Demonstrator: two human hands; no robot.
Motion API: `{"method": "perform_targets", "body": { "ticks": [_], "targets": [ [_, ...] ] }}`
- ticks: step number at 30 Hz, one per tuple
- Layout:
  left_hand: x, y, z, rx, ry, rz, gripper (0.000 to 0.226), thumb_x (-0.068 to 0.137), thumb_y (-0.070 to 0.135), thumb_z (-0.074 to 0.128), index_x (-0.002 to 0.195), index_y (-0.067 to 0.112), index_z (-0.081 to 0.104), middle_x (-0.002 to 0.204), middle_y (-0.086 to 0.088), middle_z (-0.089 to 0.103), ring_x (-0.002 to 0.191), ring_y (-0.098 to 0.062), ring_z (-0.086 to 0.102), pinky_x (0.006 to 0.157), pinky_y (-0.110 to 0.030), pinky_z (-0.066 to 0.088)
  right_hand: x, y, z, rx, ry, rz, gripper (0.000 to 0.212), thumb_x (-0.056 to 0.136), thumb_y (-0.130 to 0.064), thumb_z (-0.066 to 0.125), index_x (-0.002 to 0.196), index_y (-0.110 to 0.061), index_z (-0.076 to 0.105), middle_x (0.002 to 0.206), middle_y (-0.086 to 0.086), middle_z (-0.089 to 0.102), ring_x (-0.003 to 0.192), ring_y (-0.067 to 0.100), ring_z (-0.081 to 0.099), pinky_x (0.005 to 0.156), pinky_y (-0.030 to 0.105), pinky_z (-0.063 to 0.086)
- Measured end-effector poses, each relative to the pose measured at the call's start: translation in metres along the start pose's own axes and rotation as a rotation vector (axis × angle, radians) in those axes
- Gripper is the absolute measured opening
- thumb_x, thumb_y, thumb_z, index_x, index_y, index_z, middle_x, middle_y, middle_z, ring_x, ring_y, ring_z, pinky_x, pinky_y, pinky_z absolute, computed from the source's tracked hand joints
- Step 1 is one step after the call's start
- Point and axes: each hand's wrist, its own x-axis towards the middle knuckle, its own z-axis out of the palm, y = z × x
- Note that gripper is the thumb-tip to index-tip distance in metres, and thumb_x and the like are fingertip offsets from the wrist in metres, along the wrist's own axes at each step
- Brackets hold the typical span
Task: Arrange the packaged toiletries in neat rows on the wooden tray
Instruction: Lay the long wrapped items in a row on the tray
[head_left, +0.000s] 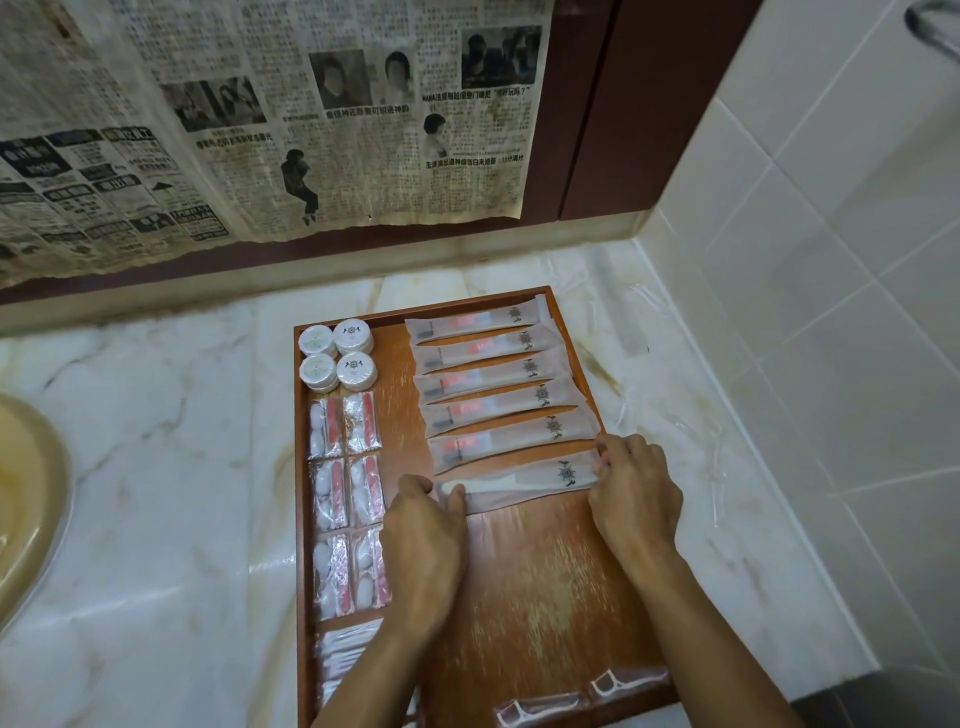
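Mid-frame on wooden tray (524, 582): left hand (423, 535) and right hand (631, 499), fingers pinching either end of sixth sachet (519, 480), probably a comb. Next: squaring under row.

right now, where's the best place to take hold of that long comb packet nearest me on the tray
By its two short ends, from above, as the left hand and right hand do. The comb packet lies flat, long and thin across the wooden tray, its far edge against the next packet.

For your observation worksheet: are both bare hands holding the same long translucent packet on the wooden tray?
Yes: the left hand and right hand pinch opposite ends of one long translucent packet.
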Motion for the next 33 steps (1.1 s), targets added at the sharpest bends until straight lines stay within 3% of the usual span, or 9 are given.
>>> {"method": "perform_targets", "body": {
  "ticks": [8, 15, 19, 22, 25, 28, 33],
  "targets": [
    [0.0, 0.0, 0.002, -0.002, 0.033, 0.002, 0.036, 0.091, 0.035, 0.064, 0.111, 0.006, 0.057, 0.092, -0.011, 0.068, 0.071, -0.014, 0.046, 0.061, -0.025, 0.03, 0.003, 0.0, 0.005, 0.044, 0.093, -0.027, 0.033, 0.074, -0.002, 0.071, 0.105, -0.009, 0.064, 0.089, 0.01, 0.061, 0.084, 0.03, 0.056, 0.053, 0.037, 0.048],
    [0.001, -0.003, 0.005, -0.009, 0.037, 0.014, 0.034, 0.09, 0.037, 0.063, 0.108, 0.008, 0.057, 0.098, -0.009, 0.063, 0.077, -0.017, 0.05, 0.064, -0.028, 0.034, 0.004, -0.003, 0.003, 0.086, 0.067, 0.032, 0.035, 0.08, -0.005, 0.067, 0.114, -0.011, 0.058, 0.102, 0.008, 0.058, 0.094, 0.028, 0.053, 0.059, 0.036, 0.045],
    [0.002, -0.006, 0.007, -0.004, 0.036, 0.028, 0.033, 0.09, 0.037, 0.062, 0.106, 0.008, 0.057, 0.098, -0.008, 0.061, 0.077, -0.019, 0.052, 0.063, -0.028, 0.034, 0.003, -0.005, -0.001, 0.147, 0.066, 0.072, 0.022, 0.084, -0.009, 0.065, 0.104, -0.012, 0.056, 0.101, 0.006, 0.056, 0.095, 0.025, 0.051, 0.061, 0.031, 0.037],
    [0.003, -0.009, 0.008, -0.014, 0.031, 0.044, 0.033, 0.09, 0.04, 0.062, 0.104, 0.01, 0.056, 0.095, -0.008, 0.061, 0.077, -0.019, 0.054, 0.064, -0.03, 0.037, 0.004, -0.004, -0.003, 0.162, 0.052, 0.078, 0.019, 0.086, -0.013, 0.064, 0.103, -0.015, 0.055, 0.102, 0.003, 0.055, 0.096, 0.023, 0.051, 0.062, 0.03, 0.038],
    [0.006, -0.01, 0.009, -0.008, 0.032, 0.035, 0.035, 0.089, 0.042, 0.062, 0.104, 0.01, 0.055, 0.097, -0.008, 0.062, 0.079, -0.018, 0.051, 0.068, -0.029, 0.037, 0.009, 0.002, -0.005, 0.222, 0.047, 0.078, 0.02, 0.09, -0.029, 0.063, 0.105, -0.019, 0.055, 0.104, -0.003, 0.053, 0.097, 0.015, 0.05, 0.066, 0.029, 0.043],
    [0.009, -0.011, 0.01, 0.011, 0.034, 0.021, 0.035, 0.089, 0.044, 0.061, 0.102, 0.012, 0.054, 0.097, -0.008, 0.063, 0.08, -0.018, 0.049, 0.069, -0.029, 0.036, 0.033, 0.01, -0.01, 0.348, 0.109, 0.132, 0.026, 0.09, -0.042, 0.06, 0.106, -0.021, 0.06, 0.103, -0.004, 0.054, 0.095, 0.013, 0.052, 0.07, 0.033, 0.049],
    [0.012, -0.01, 0.008, 0.071, 0.001, 0.019, 0.038, 0.09, 0.047, 0.057, 0.104, 0.011, 0.054, 0.096, -0.006, 0.063, 0.084, -0.023, 0.054, 0.069, -0.031, 0.037, 0.12, 0.018, -0.01, 0.236, 0.087, 0.197, 0.027, 0.096, -0.032, 0.052, 0.117, -0.016, 0.059, 0.119, 0.006, 0.053, 0.108, 0.024, 0.052, 0.079, 0.036, 0.047]
  ]
}}
